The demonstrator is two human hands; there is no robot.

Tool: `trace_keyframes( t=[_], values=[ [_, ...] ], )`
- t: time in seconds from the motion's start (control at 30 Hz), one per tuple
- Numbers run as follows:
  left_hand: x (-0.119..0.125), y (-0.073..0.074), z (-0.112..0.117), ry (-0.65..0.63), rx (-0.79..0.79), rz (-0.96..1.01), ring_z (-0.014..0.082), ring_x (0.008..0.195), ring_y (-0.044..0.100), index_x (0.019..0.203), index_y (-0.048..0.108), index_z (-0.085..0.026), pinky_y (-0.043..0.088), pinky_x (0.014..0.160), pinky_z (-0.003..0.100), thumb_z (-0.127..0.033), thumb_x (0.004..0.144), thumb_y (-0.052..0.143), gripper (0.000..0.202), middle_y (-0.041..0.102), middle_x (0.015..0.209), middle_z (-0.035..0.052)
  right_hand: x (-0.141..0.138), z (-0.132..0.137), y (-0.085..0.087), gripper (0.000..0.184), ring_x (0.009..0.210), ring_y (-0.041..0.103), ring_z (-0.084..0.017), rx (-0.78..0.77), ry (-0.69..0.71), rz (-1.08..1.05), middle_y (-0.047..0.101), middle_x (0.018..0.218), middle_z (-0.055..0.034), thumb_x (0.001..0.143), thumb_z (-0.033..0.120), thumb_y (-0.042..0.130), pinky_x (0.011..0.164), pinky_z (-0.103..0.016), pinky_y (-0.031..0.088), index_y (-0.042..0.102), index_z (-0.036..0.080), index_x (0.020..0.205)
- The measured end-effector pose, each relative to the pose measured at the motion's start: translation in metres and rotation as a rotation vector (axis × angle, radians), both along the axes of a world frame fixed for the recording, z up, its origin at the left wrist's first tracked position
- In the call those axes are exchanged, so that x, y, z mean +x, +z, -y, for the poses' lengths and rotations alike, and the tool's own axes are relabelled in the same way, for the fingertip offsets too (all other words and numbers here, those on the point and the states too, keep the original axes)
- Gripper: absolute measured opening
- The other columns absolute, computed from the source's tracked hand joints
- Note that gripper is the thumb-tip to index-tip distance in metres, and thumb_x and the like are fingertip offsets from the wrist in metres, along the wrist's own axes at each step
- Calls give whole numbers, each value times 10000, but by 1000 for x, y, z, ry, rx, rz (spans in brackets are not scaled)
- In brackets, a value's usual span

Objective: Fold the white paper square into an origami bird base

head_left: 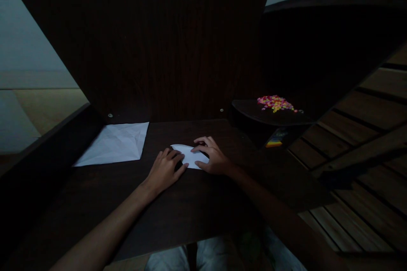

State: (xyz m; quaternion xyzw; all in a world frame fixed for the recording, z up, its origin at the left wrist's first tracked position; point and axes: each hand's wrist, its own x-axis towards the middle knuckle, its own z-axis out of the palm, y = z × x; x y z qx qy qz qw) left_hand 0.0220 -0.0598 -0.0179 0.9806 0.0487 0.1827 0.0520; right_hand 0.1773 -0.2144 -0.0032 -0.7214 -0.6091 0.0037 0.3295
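Note:
A small folded white paper (189,155) lies on the dark wooden desk (178,207). My left hand (165,170) rests on its left edge, fingers loosely curled and pressing down on the paper. At the paper's right side, my right hand (212,156) lies with fingers stretched over its top edge and thumb on its lower edge, holding it flat. A larger creased white sheet (115,143) sits to the left, untouched.
A dark wooden back panel (171,42) rises behind the desk. At the right a small dark shelf (254,112) carries a pile of small pink and yellow pieces (275,103), with a coloured object (276,139) below it. Wooden slats (365,144) run along the right.

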Motion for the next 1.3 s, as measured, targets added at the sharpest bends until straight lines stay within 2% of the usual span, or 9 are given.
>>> trace_keyframes(
  t=[0.17, 0.33, 0.6, 0.8, 0.93, 1.07, 1.17, 1.3],
  values=[
    [-1, 3, 0, 22, 65, 16, 300, 965, 515, 1056, 660, -183, 397, 836, 475, -467, 883, 518, 362, 652, 1034, 102, 0, 1, -2, 149, 1157, 403, -280, -32, 4, 167, 515, 1271, -66, 738, 236, 706, 942, -488, 350, 741, 249, 882],
    [-2, 9, -3, -3, 88, -2, 295, 951, 500, 1019, 664, -185, 377, 816, 460, -431, 906, 487, 324, 643, 976, 102, 4, 0, -5, 93, 1180, 382, -284, -47, 49, 276, 516, 1304, -58, 772, 266, 699, 941, -494, 328, 760, 275, 842],
    [-3, 10, -19, 14, 96, 57, 352, 1135, 425, 1037, 651, -155, 345, 926, 509, -405, 816, 590, 339, 521, 1269, 155, 7, 0, -6, 98, 1222, 371, -304, -8, 12, 425, 526, 1315, -49, 753, 260, 717, 995, -540, 261, 756, 278, 841],
    [-2, 3, -25, 59, -24, 45, 334, 1145, 433, 934, 646, -160, 384, 921, 484, -402, 805, 612, 276, 525, 1268, 141, 1, 0, -6, 87, 1304, 300, -324, 148, -147, 535, 515, 1328, -64, 771, 236, 687, 1064, -579, 165, 741, 260, 835],
    [1, 0, -23, 89, -141, 21, 323, 1109, 459, 795, 634, -174, 405, 895, 473, -412, 802, 617, 239, 555, 1205, 122, -2, -2, -8, 167, 1233, 393, -292, 277, -109, 525, 575, 1254, -54, 769, 144, 645, 1029, -535, 274, 729, 263, 850],
    [4, 0, -20, 97, -260, 5, 301, 1082, 480, 704, 631, -184, 392, 925, 471, -411, 807, 610, 250, 575, 1158, 90, -3, -7, -12, 182, 959, 550, -222, 279, 60, 426, 677, 1000, -70, 801, 126, 586, 833, -393, 452, 718, 217, 887],
    [5, -1, -18, 93, -346, -6, 282, 1068, 510, 659, 628, -185, 390, 948, 454, -443, 822, 586, 309, 585, 1143, 79, -3, -10, -16, 195, 821, 572, -189, 244, 120, 328, 688, 843, -64, 856, 147, 536, 757, -338, 485, 698, 176, 959],
    [5, 0, -16, 65, -451, -25, 261, 1056, 551, 675, 638, -187, 410, 955, 417, -488, 837, 549, 354, 598, 1129, 78, -3, -11, -19, 158, 833, 583, -184, 185, 98, 291, 686, 847, -61, 872, 180, 543, 778, -323, 487, 697, 176, 907]
  ],
)
